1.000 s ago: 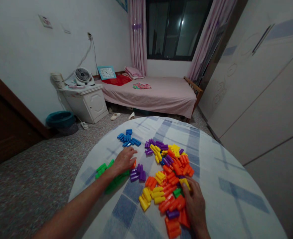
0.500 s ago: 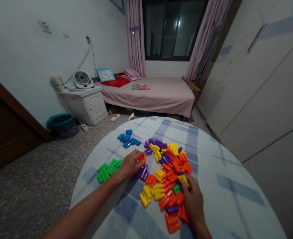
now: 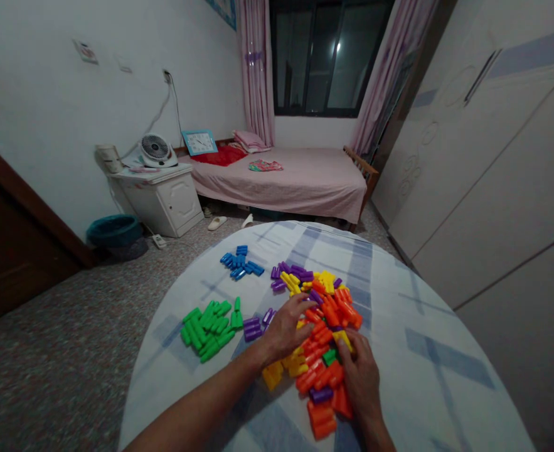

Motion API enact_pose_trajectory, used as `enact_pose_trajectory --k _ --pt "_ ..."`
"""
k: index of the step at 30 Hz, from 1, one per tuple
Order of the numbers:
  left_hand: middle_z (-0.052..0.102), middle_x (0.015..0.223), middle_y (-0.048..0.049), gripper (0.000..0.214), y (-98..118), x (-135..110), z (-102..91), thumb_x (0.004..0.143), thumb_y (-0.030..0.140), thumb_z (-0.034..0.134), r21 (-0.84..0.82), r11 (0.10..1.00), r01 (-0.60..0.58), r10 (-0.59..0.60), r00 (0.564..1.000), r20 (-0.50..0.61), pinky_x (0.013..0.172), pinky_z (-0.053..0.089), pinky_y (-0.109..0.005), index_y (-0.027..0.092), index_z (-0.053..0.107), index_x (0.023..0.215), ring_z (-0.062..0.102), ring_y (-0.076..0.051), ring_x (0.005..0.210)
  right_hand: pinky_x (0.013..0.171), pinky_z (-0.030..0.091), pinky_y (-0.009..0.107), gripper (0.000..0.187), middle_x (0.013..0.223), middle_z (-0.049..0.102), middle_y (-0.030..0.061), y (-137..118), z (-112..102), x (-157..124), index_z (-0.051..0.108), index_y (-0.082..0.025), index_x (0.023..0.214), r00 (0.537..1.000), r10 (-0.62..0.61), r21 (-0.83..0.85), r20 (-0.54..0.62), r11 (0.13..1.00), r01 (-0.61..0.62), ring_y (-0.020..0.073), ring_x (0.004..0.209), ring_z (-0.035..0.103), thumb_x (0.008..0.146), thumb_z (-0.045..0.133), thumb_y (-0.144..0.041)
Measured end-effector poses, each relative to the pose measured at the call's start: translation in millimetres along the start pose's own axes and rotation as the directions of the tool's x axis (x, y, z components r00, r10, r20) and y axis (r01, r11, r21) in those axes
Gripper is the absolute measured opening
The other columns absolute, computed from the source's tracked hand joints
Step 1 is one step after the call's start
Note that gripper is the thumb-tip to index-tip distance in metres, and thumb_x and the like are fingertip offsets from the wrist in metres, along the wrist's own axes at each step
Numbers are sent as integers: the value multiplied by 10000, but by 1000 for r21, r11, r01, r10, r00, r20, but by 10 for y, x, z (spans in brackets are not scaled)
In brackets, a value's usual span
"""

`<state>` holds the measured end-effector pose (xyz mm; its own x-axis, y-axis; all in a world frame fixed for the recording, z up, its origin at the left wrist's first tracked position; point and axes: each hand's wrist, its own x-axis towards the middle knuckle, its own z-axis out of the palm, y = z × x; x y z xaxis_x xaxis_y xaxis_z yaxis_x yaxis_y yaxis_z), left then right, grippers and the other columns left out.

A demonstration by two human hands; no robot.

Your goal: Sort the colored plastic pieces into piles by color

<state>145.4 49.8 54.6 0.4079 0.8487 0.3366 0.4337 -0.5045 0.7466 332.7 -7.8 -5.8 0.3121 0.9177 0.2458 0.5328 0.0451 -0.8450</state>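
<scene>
My left hand (image 3: 286, 329) hovers open over the near edge of the mixed pile, its fingers spread and reaching toward orange blocks (image 3: 324, 333). My right hand (image 3: 361, 370) rests on the pile's near right side, its fingertips around a yellow plastic block (image 3: 342, 340). Green blocks (image 3: 206, 328) form a sorted group at left, with purple blocks (image 3: 253, 329) beside them. Blue blocks (image 3: 239, 262) lie farther back. Yellow blocks (image 3: 273, 376) lie partly hidden beside my left wrist. All rest on a round table with a checked cloth (image 3: 413, 339).
A carpeted floor surrounds the table. A white wardrobe (image 3: 502, 169) stands at right. Farther off are a pink bed (image 3: 286, 179), a white nightstand (image 3: 161, 202) with a fan (image 3: 155, 150), and a teal basin (image 3: 114, 230).
My left hand has moved right, from beside the purple blocks onto the mixed pile, and no longer holds an orange block. My right hand has barely moved. The camera view has shifted slightly.
</scene>
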Motion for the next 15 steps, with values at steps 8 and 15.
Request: enact_pose_trajectory --k 8,15 --pt "513 1337 -110 402 -551 -728 -235 851 339 535 367 902 227 -166 968 -190 1054 377 -495 238 557 1239 441 -275 1270 941 383 388 368 1096 610 98 52 7 10 621 -186 995 1000 -27 -35 3 999 27 238 1042 528 858 451 -483" --pt "569 1271 -95 352 -414 -611 17 908 330 444 314 934 170 -136 983 -126 1080 315 -513 231 570 1222 487 -243 1208 928 389 382 390 1072 620 91 7 -10 12 622 -194 990 1000 -24 -48 3 999 24 238 1034 532 851 444 -511"
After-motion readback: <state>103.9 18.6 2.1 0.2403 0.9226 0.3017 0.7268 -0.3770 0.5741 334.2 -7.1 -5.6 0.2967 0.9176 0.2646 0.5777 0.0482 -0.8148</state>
